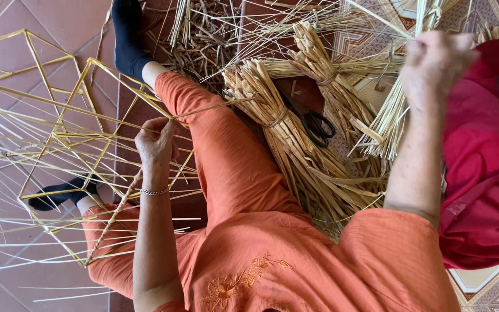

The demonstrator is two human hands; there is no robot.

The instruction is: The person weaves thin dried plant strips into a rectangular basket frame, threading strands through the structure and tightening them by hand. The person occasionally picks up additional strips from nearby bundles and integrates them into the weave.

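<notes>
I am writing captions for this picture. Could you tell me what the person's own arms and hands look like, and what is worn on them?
Both forearms are bare, with no gloves and no long sleeves showing. The left hand has a thin silver-coloured chain bracelet at the wrist. The right hand shows no bracelet, and I cannot make out any ring on either hand.

Right hand (437,63) is blurred, its grip on the straw strips (389,118) unclear; scissors (313,122) sit half buried between bundles; the straw frame (58,138) runs off the left edge.
</notes>
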